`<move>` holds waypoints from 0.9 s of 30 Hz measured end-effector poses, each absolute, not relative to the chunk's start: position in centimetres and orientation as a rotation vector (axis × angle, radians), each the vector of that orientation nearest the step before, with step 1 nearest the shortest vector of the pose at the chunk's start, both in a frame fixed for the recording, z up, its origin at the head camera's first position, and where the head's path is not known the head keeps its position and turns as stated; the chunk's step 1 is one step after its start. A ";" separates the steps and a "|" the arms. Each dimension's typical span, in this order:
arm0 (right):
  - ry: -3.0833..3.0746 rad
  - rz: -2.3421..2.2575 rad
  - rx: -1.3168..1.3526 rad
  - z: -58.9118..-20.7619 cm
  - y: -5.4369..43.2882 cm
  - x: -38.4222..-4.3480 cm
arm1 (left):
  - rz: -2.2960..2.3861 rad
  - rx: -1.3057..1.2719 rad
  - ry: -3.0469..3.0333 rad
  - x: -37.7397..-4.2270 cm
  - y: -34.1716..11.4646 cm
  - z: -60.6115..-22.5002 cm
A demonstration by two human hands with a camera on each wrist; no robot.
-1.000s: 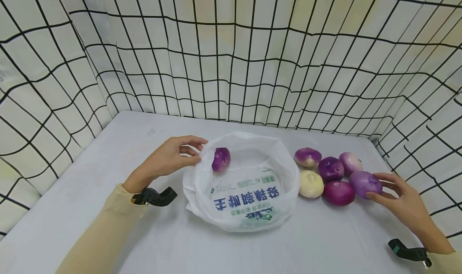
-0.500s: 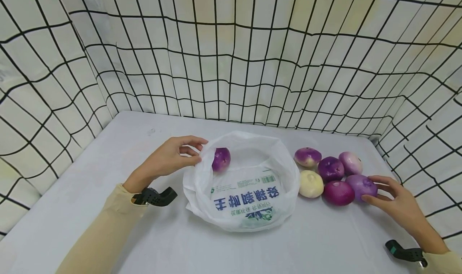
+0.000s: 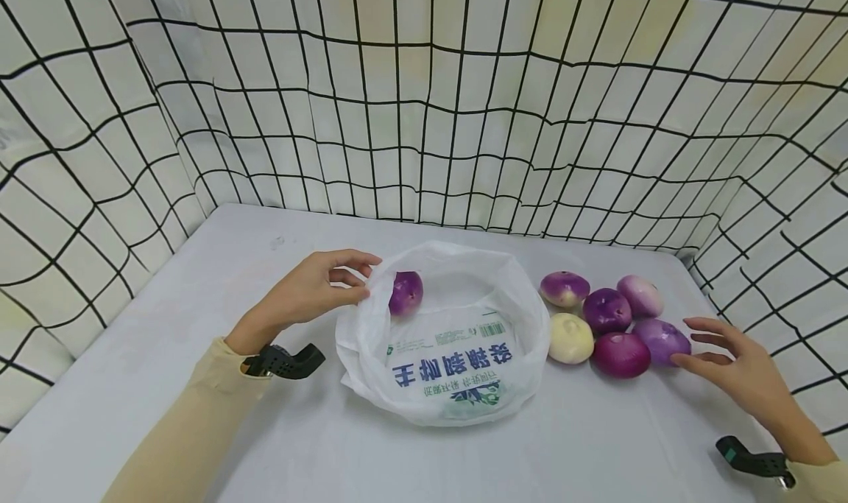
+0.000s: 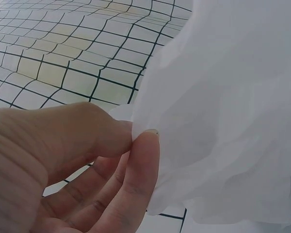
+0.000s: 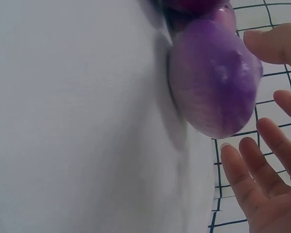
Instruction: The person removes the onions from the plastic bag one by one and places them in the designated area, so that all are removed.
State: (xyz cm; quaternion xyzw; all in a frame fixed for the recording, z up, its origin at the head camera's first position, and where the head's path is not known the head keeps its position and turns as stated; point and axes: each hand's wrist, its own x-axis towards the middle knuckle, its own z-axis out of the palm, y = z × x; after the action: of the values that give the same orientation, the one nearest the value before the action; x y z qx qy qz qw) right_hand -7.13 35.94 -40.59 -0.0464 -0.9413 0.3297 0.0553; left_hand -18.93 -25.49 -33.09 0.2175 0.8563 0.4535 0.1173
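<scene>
My left hand pinches the left rim of a white plastic bag between thumb and fingers, and the left wrist view shows thin bag film caught there. The bag lies with its mouth wide, blue and green print visible inside. A purple onion sits in it at the left, partly covered by the rim. My right hand is at the right end of an onion group, its fingers spread beside a light purple onion. In the right wrist view the fingers stand apart around that onion, with nothing gripped.
Right of the bag are a purple-and-white onion, a dark purple onion, a pale pink onion, a cream onion and a magenta onion. White walls with black grid netting enclose the white table.
My right hand has pushed the light purple onion slightly left against the group, then let go and drawn back right. The pale pink onion has shifted a little. My left hand and the bag stay put.
</scene>
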 end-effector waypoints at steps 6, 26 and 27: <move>-2.789 0.997 -0.109 -39.7 35.8 -7.1 | 1.327 0.641 2.508 -18.8 -25.5 -33.0; -2.667 1.091 0.168 -36.9 31.6 -8.7 | 1.326 0.641 2.509 -18.8 -25.7 -32.9; -2.667 1.092 0.185 -36.7 31.3 -8.9 | 1.326 0.643 2.510 -18.8 -25.7 -32.9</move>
State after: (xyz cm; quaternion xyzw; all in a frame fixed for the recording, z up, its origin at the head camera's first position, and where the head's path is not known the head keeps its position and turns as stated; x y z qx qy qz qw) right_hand -8.86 31.29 -36.73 0.0636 -0.9162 0.3750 0.1264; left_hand -18.80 -25.65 -32.93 0.2193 0.8566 0.4525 0.1152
